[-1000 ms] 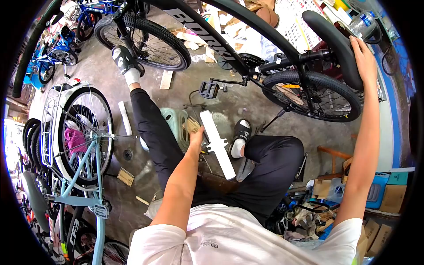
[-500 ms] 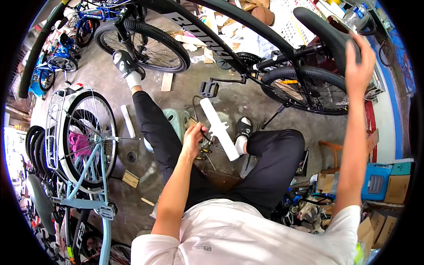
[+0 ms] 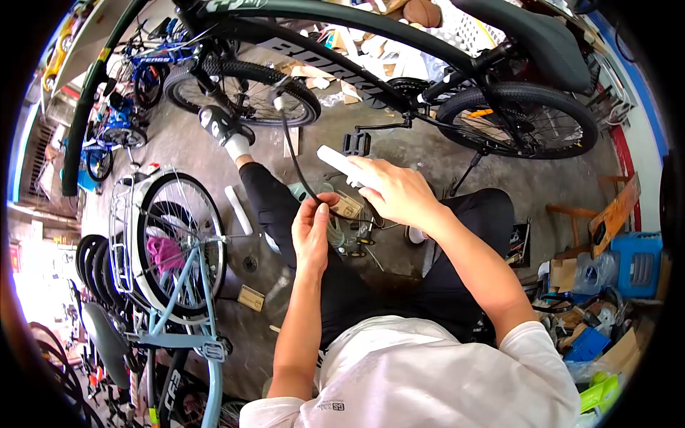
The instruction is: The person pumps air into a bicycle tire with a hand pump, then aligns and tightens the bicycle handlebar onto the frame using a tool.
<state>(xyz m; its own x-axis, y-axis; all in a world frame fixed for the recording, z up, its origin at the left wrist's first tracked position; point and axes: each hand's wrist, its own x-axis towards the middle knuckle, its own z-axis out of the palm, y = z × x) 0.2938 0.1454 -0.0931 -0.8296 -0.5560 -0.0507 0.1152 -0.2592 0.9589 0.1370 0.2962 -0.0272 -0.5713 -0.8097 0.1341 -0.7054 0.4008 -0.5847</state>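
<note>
While the right hand [image 3: 405, 196] hides part of the white tube [image 3: 332, 160], its grip cannot be told.
Its fingers lie close together; the left hand [image 3: 311, 232] pinches the black cable [image 3: 291, 146] above mid-floor [image 3: 528, 171], thumb against fingers.

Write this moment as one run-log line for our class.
left hand: pinching thin black hose | right hand: over white tube, grip unclear | ahead: black mountain bike | left side: light-blue bicycle

You had two hands [image 3: 311, 232] [image 3: 399, 192], one held cable [image 3: 289, 139], two white tubes [image 3: 335, 160] [image 3: 238, 210], two small brown boxes [image 3: 349, 206] [image 3: 251, 298], one pink cloth [image 3: 165, 253], one BORKI bicycle [image 3: 321, 60] and one pale-blue bicycle [image 3: 171, 340].
</note>
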